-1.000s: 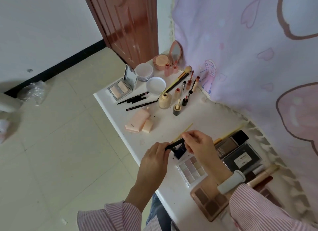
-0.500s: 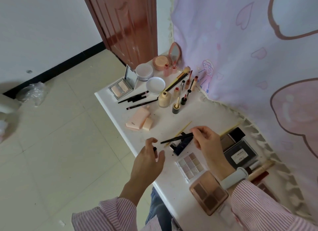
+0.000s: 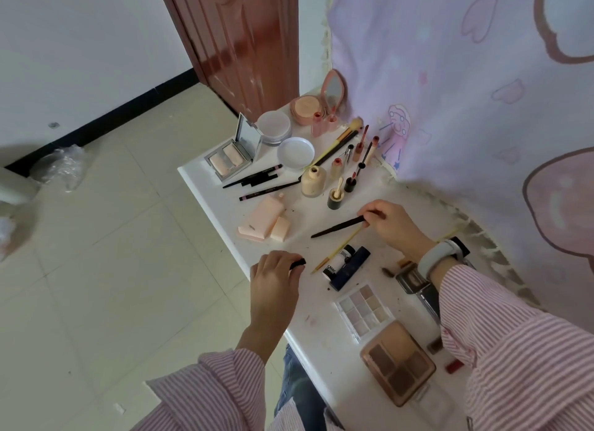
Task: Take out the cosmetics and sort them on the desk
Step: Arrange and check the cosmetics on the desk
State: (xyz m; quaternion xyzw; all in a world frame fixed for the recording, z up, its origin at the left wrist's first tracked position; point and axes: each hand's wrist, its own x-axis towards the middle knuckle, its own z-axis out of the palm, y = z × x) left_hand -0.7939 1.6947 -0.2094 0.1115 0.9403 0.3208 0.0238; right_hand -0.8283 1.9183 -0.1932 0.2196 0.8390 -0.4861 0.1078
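Observation:
My right hand (image 3: 393,226) pinches the thick end of a slim black pencil (image 3: 337,227), whose tip points left just above the white desk (image 3: 205,180). My left hand (image 3: 276,276), at the desk's near edge, grips a small black cap (image 3: 299,262). A thin yellow stick (image 3: 337,249) lies under the pencil. Between my hands lie a dark blue tube (image 3: 350,268) and a black-and-white tube (image 3: 339,259). Sorted cosmetics fill the far end: a mirrored compact (image 3: 234,154), black pencils (image 3: 257,180), a cream bottle (image 3: 313,181).
A pale eyeshadow palette (image 3: 364,310) and a brown palette (image 3: 398,363) lie near my right sleeve. A pink flat bottle (image 3: 262,218) and sponge (image 3: 280,228) rest left of the pencil. A pink curtain (image 3: 466,77) hangs along the desk's right side. A tiled floor (image 3: 96,270) lies left.
My hands pulled apart: the cap came off the pencil and stayed in my left hand. My right hand carried the pencil up and away toward the far side of the desk.

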